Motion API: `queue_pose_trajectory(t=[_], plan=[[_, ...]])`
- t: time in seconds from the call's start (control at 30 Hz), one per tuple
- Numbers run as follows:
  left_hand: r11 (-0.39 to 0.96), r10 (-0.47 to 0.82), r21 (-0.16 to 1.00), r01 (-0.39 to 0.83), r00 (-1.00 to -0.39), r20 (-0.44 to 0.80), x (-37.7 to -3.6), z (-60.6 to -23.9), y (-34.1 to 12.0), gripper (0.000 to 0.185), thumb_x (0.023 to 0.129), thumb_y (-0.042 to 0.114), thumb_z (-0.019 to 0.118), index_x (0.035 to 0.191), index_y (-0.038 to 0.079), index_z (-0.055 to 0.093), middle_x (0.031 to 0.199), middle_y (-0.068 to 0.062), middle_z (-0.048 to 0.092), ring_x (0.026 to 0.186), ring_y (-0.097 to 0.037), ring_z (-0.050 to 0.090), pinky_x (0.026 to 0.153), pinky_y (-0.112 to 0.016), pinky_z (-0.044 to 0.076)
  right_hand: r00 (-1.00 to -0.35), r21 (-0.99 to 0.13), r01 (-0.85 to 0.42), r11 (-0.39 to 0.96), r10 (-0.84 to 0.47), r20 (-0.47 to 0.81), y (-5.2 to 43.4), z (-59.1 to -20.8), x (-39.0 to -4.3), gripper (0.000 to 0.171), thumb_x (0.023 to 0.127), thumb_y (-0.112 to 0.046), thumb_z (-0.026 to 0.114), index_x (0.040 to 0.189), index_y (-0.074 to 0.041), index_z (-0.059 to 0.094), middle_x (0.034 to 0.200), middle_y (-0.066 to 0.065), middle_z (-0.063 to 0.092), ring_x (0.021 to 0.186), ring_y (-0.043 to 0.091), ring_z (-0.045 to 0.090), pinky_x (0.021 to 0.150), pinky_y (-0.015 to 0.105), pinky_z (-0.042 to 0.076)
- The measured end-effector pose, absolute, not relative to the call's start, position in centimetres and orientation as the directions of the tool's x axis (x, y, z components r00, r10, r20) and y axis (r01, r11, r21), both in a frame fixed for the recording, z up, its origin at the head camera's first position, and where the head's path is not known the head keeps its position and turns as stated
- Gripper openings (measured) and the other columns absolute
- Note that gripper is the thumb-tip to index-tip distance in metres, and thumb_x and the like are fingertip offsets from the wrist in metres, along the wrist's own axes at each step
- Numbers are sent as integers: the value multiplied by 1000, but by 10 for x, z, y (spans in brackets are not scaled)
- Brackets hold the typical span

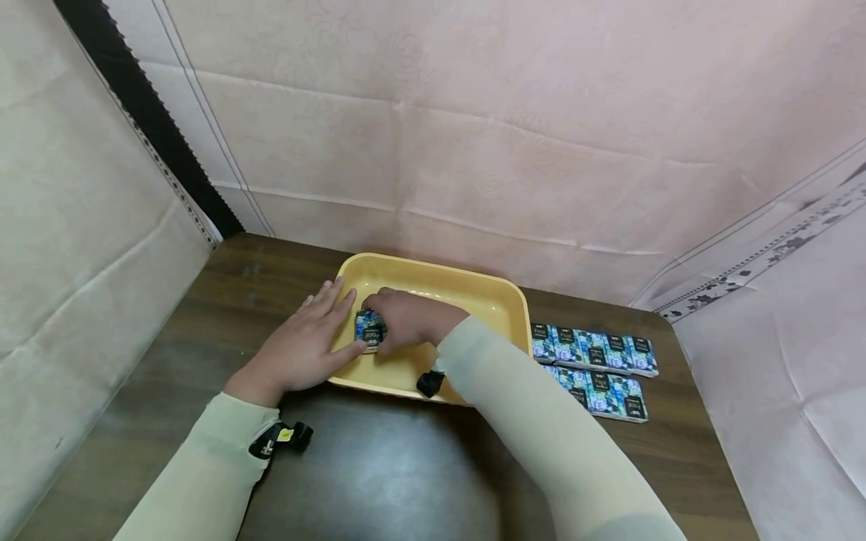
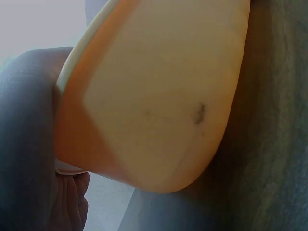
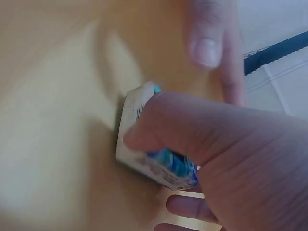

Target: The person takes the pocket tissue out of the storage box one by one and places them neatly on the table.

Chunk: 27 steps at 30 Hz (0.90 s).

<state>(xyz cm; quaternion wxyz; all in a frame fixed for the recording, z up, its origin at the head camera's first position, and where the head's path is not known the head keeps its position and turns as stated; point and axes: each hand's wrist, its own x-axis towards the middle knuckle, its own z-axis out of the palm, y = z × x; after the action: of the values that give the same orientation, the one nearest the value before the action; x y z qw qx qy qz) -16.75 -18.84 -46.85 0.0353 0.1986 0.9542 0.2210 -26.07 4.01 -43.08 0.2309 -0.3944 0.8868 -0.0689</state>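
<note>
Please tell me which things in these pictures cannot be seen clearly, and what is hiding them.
- Packet in the yellow tray: mostly covered by the right hand in the head view; blurred in the right wrist view, print unreadable.
- Packets on the table: labels too small to read; the right sleeve hides the front row's near end.
- Left hand: in the left wrist view, the tray wall blocks nearly everything.

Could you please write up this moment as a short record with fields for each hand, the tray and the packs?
left hand: left hand rests flat on the near left rim of the tray, fingers straight
right hand: right hand holds one pack inside the tray, at its left side
grip: thumb across the pack's face, other fingers under it
tray: yellow, on the table
other packs: two rows lie on the table right of the tray
background: pink cloth behind the table
</note>
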Motion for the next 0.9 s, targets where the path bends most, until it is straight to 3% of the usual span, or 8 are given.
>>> queue_pose_trajectory(t=[0.33, 0.57, 0.77, 0.9], plan=[[822, 390, 447, 354, -921, 13, -168, -470, -188, 94, 113, 65, 55, 182, 14, 15, 192, -9, -1, 178, -38, 3, 142, -65, 16, -651, -317, -611, 725, -689, -319, 103, -400, -254, 86, 94, -20, 89, 169, -13, 47, 161, 13, 46, 129, 22, 61, 114, 39, 56], [822, 389, 446, 355, -921, 15, -166, -473, -191, 94, 113, 63, 56, 182, 13, 16, 192, -10, -1, 178, -40, 4, 141, -65, 17, -726, -297, -549, 781, -622, -294, 157, -389, -243, 88, 92, -12, 88, 170, -14, 47, 164, 17, 40, 120, 25, 65, 96, 39, 62], [815, 388, 460, 351, -921, 16, -165, -472, -190, 94, 113, 63, 57, 182, 13, 15, 192, -11, -1, 178, -39, 3, 141, -67, 18, -761, -321, -506, 801, -589, -270, 210, -381, -227, 85, 97, -15, 88, 171, -13, 46, 164, 18, 40, 128, 27, 64, 100, 42, 62], [812, 391, 465, 352, -920, 15, -166, -470, -187, 95, 113, 65, 55, 182, 14, 14, 192, -10, -1, 178, -38, 3, 141, -67, 18, -785, -358, -453, 816, -556, -275, 251, -376, -213, 85, 97, -8, 82, 173, -12, 43, 168, 18, 36, 127, 27, 64, 86, 38, 58]])
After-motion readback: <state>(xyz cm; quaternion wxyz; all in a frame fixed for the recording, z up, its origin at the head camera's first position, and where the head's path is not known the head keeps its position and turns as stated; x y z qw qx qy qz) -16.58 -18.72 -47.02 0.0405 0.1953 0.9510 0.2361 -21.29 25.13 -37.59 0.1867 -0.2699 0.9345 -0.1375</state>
